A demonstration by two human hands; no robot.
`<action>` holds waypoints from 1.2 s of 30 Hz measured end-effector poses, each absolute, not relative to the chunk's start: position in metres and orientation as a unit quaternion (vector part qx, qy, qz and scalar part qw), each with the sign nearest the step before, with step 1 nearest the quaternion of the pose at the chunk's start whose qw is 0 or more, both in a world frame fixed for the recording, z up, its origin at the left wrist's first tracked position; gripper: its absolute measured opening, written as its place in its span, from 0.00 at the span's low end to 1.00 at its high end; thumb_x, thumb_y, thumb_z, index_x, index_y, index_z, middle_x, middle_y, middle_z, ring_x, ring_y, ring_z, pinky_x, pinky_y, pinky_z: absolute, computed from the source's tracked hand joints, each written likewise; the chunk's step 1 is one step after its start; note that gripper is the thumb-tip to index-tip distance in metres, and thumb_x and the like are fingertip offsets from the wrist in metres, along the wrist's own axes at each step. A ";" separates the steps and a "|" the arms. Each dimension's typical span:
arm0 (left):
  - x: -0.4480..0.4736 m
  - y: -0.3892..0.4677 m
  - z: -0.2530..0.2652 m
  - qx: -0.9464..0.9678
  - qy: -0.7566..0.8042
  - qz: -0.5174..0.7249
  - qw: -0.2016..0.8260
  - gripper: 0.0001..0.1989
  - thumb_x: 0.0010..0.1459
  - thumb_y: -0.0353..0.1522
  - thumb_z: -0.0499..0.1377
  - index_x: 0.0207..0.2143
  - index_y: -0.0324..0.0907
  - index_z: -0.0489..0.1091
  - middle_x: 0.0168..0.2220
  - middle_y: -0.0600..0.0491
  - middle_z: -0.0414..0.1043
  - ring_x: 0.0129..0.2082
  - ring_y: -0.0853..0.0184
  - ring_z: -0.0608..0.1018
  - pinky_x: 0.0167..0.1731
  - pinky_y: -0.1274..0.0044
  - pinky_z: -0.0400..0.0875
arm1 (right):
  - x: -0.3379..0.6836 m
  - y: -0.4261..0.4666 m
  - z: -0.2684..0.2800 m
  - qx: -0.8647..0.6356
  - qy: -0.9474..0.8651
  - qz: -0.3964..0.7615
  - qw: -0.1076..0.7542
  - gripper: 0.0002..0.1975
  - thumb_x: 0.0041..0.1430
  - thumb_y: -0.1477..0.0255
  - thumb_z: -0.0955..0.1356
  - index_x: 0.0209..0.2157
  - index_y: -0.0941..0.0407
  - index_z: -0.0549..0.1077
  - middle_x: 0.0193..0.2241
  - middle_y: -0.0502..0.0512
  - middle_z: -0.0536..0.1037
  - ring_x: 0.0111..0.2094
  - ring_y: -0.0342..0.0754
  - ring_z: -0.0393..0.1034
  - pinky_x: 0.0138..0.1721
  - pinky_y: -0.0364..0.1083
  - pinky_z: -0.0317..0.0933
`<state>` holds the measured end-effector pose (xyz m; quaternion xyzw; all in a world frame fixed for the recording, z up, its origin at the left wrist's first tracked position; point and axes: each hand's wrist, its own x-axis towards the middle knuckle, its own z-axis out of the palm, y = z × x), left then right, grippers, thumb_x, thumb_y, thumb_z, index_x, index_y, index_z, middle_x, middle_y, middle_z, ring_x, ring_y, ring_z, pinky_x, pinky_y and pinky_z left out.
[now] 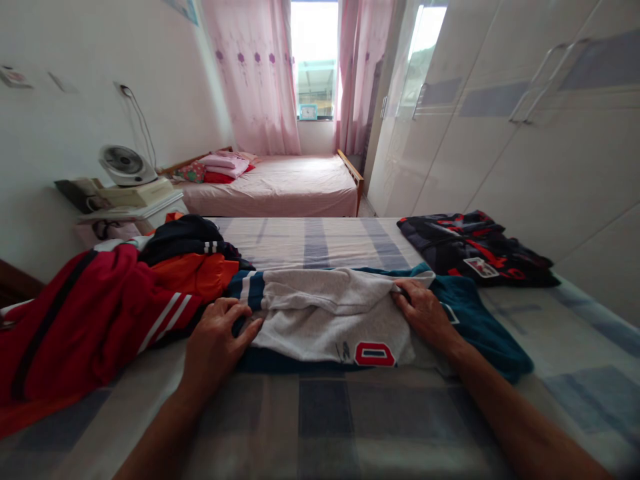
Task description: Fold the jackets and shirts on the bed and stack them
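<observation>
A grey and teal sweatshirt [325,320] lies on the bed in front of me, its grey part folded over the teal part. Near its lower edge is a red patch shaped like a 0. My left hand [217,340] pinches the garment at its left end, beside a teal cuff [249,288] with white stripes. At the other end, my right hand [427,313] has its thumb and fingers closed on the grey cloth. Teal fabric [480,327] spreads out beyond my right wrist. The fingertips of both hands are partly hidden in the cloth.
Red, orange and dark clothes [110,300] are heaped at the left. A folded black and red garment [475,247] lies at the right. Behind are a second bed [295,187], a small fan [125,163] on a cabinet, and a white wardrobe [480,147].
</observation>
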<state>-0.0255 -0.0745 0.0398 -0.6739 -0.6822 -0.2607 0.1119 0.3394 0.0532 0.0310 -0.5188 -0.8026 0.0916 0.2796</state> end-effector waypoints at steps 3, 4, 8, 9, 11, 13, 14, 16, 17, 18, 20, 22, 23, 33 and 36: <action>-0.028 -0.077 0.038 -0.682 -0.668 -0.276 0.114 0.13 0.57 0.42 0.55 0.34 0.41 0.70 0.41 0.48 0.66 0.43 0.60 0.70 0.43 0.70 0.66 | 0.339 0.054 0.031 -0.517 -0.803 0.085 0.283 0.13 0.59 0.69 0.59 0.42 0.57 0.70 0.44 0.58 0.73 0.47 0.52 0.65 0.48 0.49 0.57; -0.028 -0.077 0.039 -0.683 -0.666 -0.277 0.119 0.13 0.57 0.41 0.55 0.35 0.41 0.71 0.42 0.48 0.66 0.43 0.60 0.70 0.44 0.70 0.66 | 0.339 0.054 0.031 -0.516 -0.803 0.084 0.285 0.13 0.59 0.69 0.59 0.41 0.57 0.70 0.43 0.58 0.73 0.47 0.52 0.66 0.48 0.49 0.58; -0.026 -0.076 0.040 -0.676 -0.679 -0.247 0.145 0.16 0.55 0.40 0.57 0.43 0.42 0.72 0.46 0.47 0.65 0.46 0.57 0.69 0.46 0.67 0.65 | 0.339 0.055 0.031 -0.509 -0.807 0.079 0.290 0.14 0.59 0.68 0.59 0.41 0.58 0.71 0.42 0.60 0.74 0.45 0.53 0.66 0.48 0.49 0.58; -0.025 -0.076 0.040 -0.672 -0.685 -0.239 0.149 0.16 0.55 0.40 0.57 0.43 0.42 0.72 0.47 0.46 0.65 0.46 0.57 0.69 0.46 0.67 0.65 | 0.339 0.055 0.031 -0.509 -0.807 0.076 0.291 0.15 0.59 0.68 0.59 0.41 0.58 0.71 0.42 0.60 0.74 0.45 0.53 0.66 0.48 0.50 0.58; -0.022 -0.075 0.041 -0.661 -0.696 -0.238 0.149 0.14 0.55 0.39 0.58 0.40 0.41 0.73 0.46 0.46 0.65 0.46 0.56 0.69 0.45 0.67 0.66 | 0.338 0.055 0.030 -0.512 -0.806 0.069 0.290 0.15 0.58 0.68 0.59 0.42 0.59 0.71 0.42 0.61 0.73 0.45 0.53 0.66 0.48 0.50 0.58; -0.020 -0.075 0.042 -0.658 -0.698 -0.245 0.140 0.09 0.55 0.36 0.57 0.35 0.41 0.73 0.43 0.47 0.66 0.44 0.58 0.70 0.43 0.69 0.66 | 0.339 0.056 0.029 -0.515 -0.805 0.065 0.287 0.16 0.58 0.68 0.59 0.42 0.59 0.71 0.42 0.61 0.73 0.46 0.54 0.66 0.49 0.50 0.58; -0.019 -0.075 0.043 -0.661 -0.694 -0.249 0.136 0.07 0.55 0.34 0.56 0.32 0.41 0.72 0.41 0.47 0.67 0.43 0.60 0.70 0.42 0.70 0.66 | 0.339 0.056 0.029 -0.516 -0.805 0.064 0.286 0.16 0.58 0.68 0.59 0.42 0.59 0.70 0.42 0.61 0.73 0.46 0.54 0.66 0.49 0.50 0.58; -0.018 -0.076 0.045 -0.661 -0.688 -0.265 0.140 0.05 0.54 0.30 0.54 0.29 0.41 0.69 0.39 0.49 0.67 0.41 0.61 0.71 0.40 0.72 0.66 | 0.339 0.057 0.029 -0.514 -0.807 0.062 0.285 0.17 0.58 0.67 0.58 0.43 0.60 0.70 0.42 0.61 0.73 0.45 0.54 0.66 0.49 0.50 0.57; -0.019 -0.077 0.046 -0.653 -0.688 -0.280 0.151 0.04 0.54 0.29 0.54 0.28 0.42 0.68 0.38 0.49 0.67 0.40 0.62 0.71 0.40 0.72 0.66 | 0.339 0.057 0.029 -0.513 -0.807 0.061 0.286 0.17 0.58 0.67 0.58 0.43 0.60 0.70 0.42 0.62 0.73 0.45 0.54 0.66 0.49 0.50 0.57; -0.020 -0.078 0.047 -0.640 -0.690 -0.295 0.166 0.03 0.53 0.28 0.54 0.28 0.42 0.66 0.37 0.50 0.67 0.40 0.62 0.71 0.39 0.73 0.66 | 0.340 0.057 0.029 -0.511 -0.808 0.059 0.287 0.17 0.58 0.67 0.58 0.43 0.60 0.70 0.42 0.62 0.73 0.45 0.54 0.66 0.49 0.51 0.57; -0.022 -0.080 0.048 -0.615 -0.701 -0.306 0.193 0.02 0.50 0.27 0.54 0.27 0.42 0.64 0.35 0.50 0.67 0.38 0.62 0.71 0.38 0.72 0.66 | 0.341 0.058 0.029 -0.509 -0.809 0.057 0.289 0.17 0.58 0.67 0.58 0.43 0.60 0.70 0.42 0.62 0.73 0.46 0.54 0.66 0.49 0.51 0.57; -0.025 -0.080 0.047 -0.607 -0.712 -0.288 0.201 0.02 0.48 0.27 0.54 0.26 0.42 0.63 0.34 0.50 0.67 0.37 0.61 0.71 0.37 0.71 0.66 | 0.341 0.059 0.027 -0.507 -0.809 0.057 0.291 0.17 0.58 0.66 0.58 0.42 0.59 0.70 0.42 0.62 0.73 0.46 0.54 0.66 0.49 0.51 0.58; -0.026 -0.080 0.045 -0.609 -0.716 -0.276 0.200 0.02 0.48 0.28 0.54 0.27 0.42 0.63 0.34 0.50 0.68 0.37 0.60 0.71 0.36 0.71 0.66 | 0.341 0.059 0.026 -0.506 -0.810 0.057 0.291 0.17 0.58 0.66 0.58 0.42 0.59 0.70 0.41 0.61 0.73 0.45 0.54 0.66 0.49 0.50 0.58; -0.003 -0.083 0.065 -0.691 -0.626 -0.313 0.178 0.18 0.61 0.35 0.49 0.50 0.39 0.65 0.56 0.43 0.62 0.57 0.57 0.64 0.54 0.64 0.60 | 0.361 0.050 0.055 -0.520 -0.782 0.004 0.343 0.16 0.59 0.66 0.58 0.43 0.58 0.69 0.44 0.59 0.72 0.46 0.51 0.66 0.51 0.49 0.57; 0.019 -0.080 0.073 -0.736 -0.592 -0.293 0.150 0.22 0.62 0.38 0.48 0.55 0.38 0.62 0.60 0.42 0.57 0.62 0.56 0.57 0.57 0.63 0.57 | 0.402 0.044 0.065 -0.593 -0.722 -0.082 0.348 0.19 0.58 0.64 0.58 0.45 0.60 0.70 0.46 0.63 0.71 0.50 0.55 0.63 0.52 0.53 0.56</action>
